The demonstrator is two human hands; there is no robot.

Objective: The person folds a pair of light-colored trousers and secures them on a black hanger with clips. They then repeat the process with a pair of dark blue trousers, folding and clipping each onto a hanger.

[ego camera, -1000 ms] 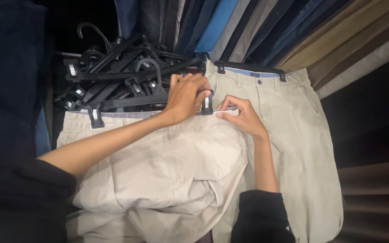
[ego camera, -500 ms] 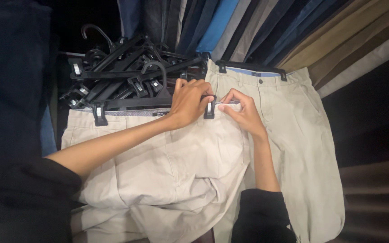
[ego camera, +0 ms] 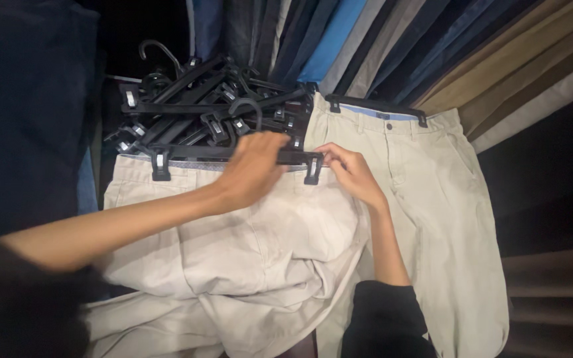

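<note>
Both grips stay on the black plastic clip hanger [ego camera: 233, 154]: left hand [ego camera: 254, 169] clasps its bar, right hand [ego camera: 349, 174] now pinches beside the end clip, fastening the beige cotton trousers [ego camera: 247, 252] lying beneath, waistband held under both clips.

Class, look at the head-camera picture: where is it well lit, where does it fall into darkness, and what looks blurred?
Head view: light falls on the beige trousers and both hands; the left hand on the black clip hanger is slightly smeared, the right hand sharper; left and right edges sink into near-black shadow; no glare.
</note>
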